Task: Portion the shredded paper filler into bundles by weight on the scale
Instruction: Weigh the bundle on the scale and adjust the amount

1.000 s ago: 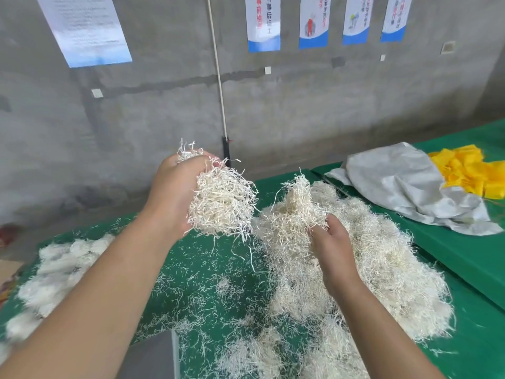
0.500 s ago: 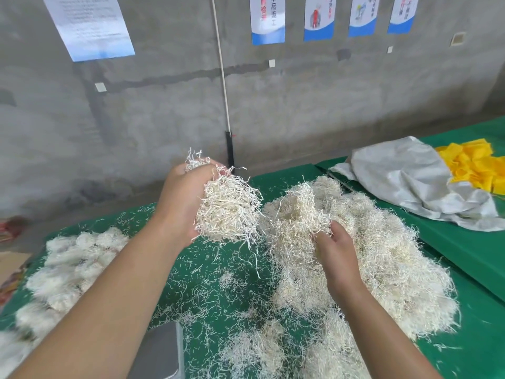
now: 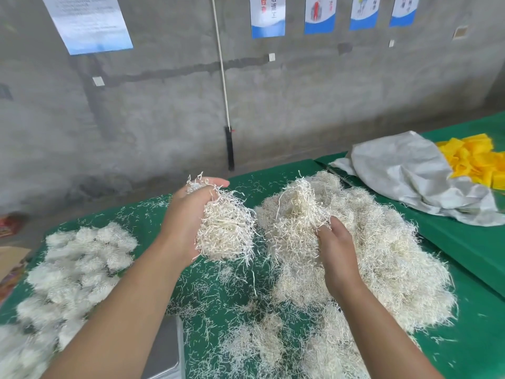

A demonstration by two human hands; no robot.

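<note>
At the far left of the green table [image 3: 464,250] lies a cluster of small rounded bundles [image 3: 79,258], which I judge to be portions already weighed and set aside, so a fair share of the work looks done. Near the bottom edge, just right of the left forearm, a grey metal corner [image 3: 166,348] shows; it is probably the scale, though too little is visible to be sure, and nothing rests on the part seen. The left hand [image 3: 183,222] is raised above the table, its fingers curled around a handful of shredded paper [image 3: 225,233] not yet weighed. Loose strands litter the cloth beneath. The right hand [image 3: 337,250] pinches a tuft [image 3: 297,203] drawn up from the big heap [image 3: 382,255], which remains large and spreads to the right, so many portions are left. Further right lie a grey sheet [image 3: 410,176] and yellow material [image 3: 475,160].
</note>
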